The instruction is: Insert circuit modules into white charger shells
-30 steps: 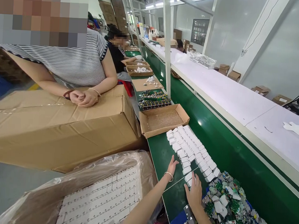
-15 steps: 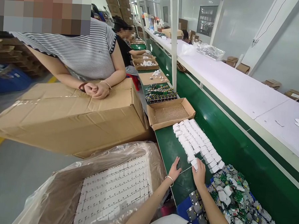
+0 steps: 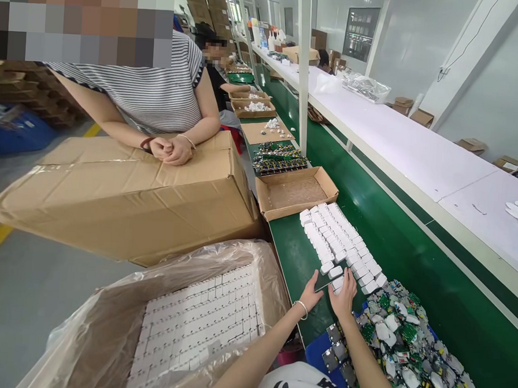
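Note:
Rows of small white plastic shells (image 3: 335,239) lie on the green bench top (image 3: 294,259). My left hand (image 3: 311,293) rests flat and open on the bench just left of the rows' near end, its fingertips close to the last shells. My right hand (image 3: 344,294) is at that same near end. Its thumb and fingers close around one white shell (image 3: 336,284) that touches the row. A thin bracelet circles my left wrist.
A heap of green circuit boards and white parts (image 3: 407,346) lies right of my hands. An open cardboard tray (image 3: 264,199) sits beyond the rows. A bag-lined box of white shells (image 3: 191,329) stands at my left. A co-worker's clasped hands (image 3: 172,150) rest on a large carton (image 3: 124,193).
Both my hands moved forward along the bench to the near end of the rows. The loose shells that lay by my right hand now sit against the row.

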Demonstrator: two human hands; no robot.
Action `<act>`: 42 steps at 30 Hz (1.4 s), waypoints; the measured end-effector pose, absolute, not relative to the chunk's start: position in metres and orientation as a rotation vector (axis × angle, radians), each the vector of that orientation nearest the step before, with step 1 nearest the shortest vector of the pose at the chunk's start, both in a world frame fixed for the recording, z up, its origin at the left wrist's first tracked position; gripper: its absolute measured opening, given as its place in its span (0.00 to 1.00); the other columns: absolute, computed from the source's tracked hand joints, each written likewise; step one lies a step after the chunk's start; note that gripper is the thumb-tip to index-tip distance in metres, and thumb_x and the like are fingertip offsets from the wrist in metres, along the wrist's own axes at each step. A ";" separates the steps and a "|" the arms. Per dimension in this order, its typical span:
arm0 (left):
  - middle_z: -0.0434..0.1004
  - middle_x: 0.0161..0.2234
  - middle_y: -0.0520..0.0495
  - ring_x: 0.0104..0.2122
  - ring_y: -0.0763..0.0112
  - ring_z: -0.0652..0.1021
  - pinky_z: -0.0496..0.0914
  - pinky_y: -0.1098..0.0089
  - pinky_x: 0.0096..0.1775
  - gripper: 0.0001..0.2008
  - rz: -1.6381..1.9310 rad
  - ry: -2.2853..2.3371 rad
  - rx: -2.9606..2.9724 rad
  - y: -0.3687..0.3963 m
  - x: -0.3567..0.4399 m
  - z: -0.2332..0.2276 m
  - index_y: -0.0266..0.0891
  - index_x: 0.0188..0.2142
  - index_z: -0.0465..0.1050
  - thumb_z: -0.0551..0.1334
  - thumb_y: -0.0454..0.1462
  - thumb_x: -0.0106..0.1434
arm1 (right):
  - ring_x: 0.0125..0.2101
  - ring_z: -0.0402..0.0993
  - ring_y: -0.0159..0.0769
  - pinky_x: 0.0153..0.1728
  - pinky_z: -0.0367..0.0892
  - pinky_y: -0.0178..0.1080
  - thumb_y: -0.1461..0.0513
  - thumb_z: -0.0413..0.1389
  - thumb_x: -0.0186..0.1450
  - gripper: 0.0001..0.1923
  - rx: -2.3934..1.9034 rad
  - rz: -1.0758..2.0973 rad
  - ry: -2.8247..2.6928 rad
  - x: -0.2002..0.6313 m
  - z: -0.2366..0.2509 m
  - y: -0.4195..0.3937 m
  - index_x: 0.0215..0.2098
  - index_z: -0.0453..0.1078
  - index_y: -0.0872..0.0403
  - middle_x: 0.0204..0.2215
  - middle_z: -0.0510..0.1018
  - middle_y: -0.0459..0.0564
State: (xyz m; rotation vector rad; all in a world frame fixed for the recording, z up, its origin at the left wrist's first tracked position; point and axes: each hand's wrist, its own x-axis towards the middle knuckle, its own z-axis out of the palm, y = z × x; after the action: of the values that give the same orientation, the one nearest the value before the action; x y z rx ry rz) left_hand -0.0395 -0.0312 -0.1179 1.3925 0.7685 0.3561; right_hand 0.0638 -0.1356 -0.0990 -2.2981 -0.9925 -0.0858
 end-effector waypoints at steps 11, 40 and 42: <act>0.50 0.65 0.46 0.63 0.52 0.54 0.54 0.57 0.60 0.40 0.219 0.696 1.242 -0.038 -0.021 -0.108 0.41 0.63 0.53 0.60 0.31 0.48 | 0.51 0.65 0.46 0.48 0.68 0.47 0.53 0.46 0.65 0.25 -2.169 0.054 -1.032 0.080 -0.095 -0.132 0.58 0.57 0.55 0.52 0.66 0.60; 0.63 0.58 0.41 0.64 0.51 0.47 0.35 0.48 0.61 0.21 0.452 1.601 1.287 -0.040 -0.408 -0.190 0.42 0.45 0.71 0.62 0.34 0.49 | 0.60 0.41 0.67 0.54 0.39 0.68 0.46 0.50 0.61 0.42 -2.249 -0.263 -0.885 0.006 -0.058 -0.121 0.62 0.46 0.65 0.58 0.49 0.77; 0.71 0.52 0.42 0.61 0.54 0.57 0.39 0.53 0.62 0.16 0.454 1.543 1.282 -0.042 -0.430 -0.194 0.44 0.40 0.73 0.61 0.34 0.50 | 0.58 0.53 0.57 0.54 0.49 0.62 0.52 0.44 0.66 0.31 -2.205 -0.120 -1.053 -0.031 -0.062 -0.109 0.61 0.49 0.62 0.55 0.58 0.72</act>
State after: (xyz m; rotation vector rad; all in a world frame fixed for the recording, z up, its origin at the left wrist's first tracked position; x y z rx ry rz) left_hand -0.4304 -0.0423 -0.1939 1.2824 1.5431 0.4542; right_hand -0.0307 -0.1089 -0.0623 -2.2055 -1.0533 -0.1198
